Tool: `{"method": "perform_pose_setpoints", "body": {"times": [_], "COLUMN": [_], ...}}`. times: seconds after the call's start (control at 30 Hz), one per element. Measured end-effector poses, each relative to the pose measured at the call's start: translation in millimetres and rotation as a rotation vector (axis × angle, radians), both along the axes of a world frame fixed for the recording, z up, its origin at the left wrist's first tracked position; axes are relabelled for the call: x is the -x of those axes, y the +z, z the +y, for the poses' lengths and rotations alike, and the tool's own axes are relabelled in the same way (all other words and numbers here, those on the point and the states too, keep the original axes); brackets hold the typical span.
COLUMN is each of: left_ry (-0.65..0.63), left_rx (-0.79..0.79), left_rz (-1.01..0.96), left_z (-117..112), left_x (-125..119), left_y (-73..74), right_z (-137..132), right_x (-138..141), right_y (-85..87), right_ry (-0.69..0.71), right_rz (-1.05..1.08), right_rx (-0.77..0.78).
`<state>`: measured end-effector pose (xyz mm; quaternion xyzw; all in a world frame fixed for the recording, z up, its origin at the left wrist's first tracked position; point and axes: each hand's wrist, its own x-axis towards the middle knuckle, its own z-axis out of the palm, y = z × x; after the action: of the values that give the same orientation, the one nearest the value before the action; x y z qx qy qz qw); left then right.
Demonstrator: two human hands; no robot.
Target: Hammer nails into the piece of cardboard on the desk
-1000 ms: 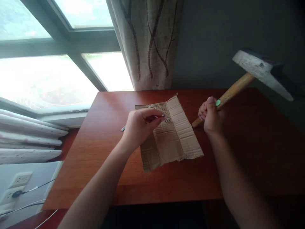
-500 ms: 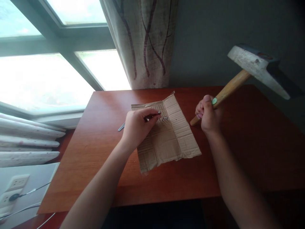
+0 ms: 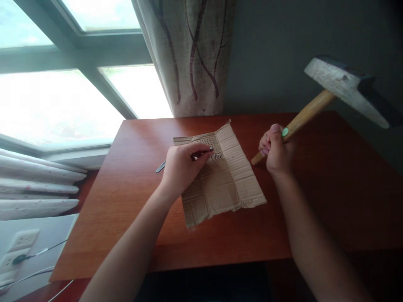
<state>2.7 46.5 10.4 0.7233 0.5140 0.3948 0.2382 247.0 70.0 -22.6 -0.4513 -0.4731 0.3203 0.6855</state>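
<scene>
My right hand (image 3: 278, 151) is wrapped round the wooden handle of a hammer (image 3: 310, 111), holding it up over the right side of the table. Its grey metal head points up and to the right, and a green round sticker shows by my thumb. Over a creased piece of cardboard (image 3: 220, 184), my left hand (image 3: 185, 163) pinches a nail (image 3: 211, 149) between thumb and fingertips; only its small head shows. Rows of small holes (image 3: 211, 143) mark the cardboard's upper part, with several nails or their shadows (image 3: 217, 157) just below.
Several thin metal nails (image 3: 160, 167) lie on the red-brown wooden table (image 3: 132, 201) left of my left hand. A curtain (image 3: 201, 63) hangs behind the table's far edge. A window (image 3: 56, 109) is on the left, with a wall socket (image 3: 23, 241) and cables below.
The hammer has shifted slightly to the right in my right hand. My left hand and the cardboard have hardly moved.
</scene>
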Motion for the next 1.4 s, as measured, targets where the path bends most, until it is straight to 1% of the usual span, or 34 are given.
{"method": "perform_pose_setpoints", "body": {"times": [0.13,0.47,0.73,0.97,1.13,1.27,1.4], "left_ry": [0.003,0.008,0.004,0.003,-0.008,-0.025,-0.023], "left_rx": [0.007,0.008,0.006,0.001,0.002,0.006,-0.004], "left_rz": [-0.003,-0.018,-0.005,0.000,0.035,0.095,0.152], "left_z": [-0.2,0.4,0.2,0.4,0.3,-0.7,-2.1], "left_x": [0.1,0.0,-0.1,-0.2,0.4,0.8,-0.9], "left_y": [0.0,-2.7,-0.1,-1.9,1.0,5.5,6.8], "right_z": [-0.8,0.2,-1.0,0.4,-0.1,-0.7,-0.7], "right_x": [1.1,1.2,1.9,1.1,1.4,1.6,2.3], "right_y": [0.3,-0.6,0.6,-1.1,-0.4,0.3,0.5], "right_ry": [0.016,-0.002,-0.012,-0.004,-0.006,-0.005,0.001], "right_rz": [0.008,-0.014,-0.024,-0.014,-0.019,-0.024,-0.017], "right_rx": [-0.007,-0.008,0.008,-0.004,0.008,0.008,0.005]}}
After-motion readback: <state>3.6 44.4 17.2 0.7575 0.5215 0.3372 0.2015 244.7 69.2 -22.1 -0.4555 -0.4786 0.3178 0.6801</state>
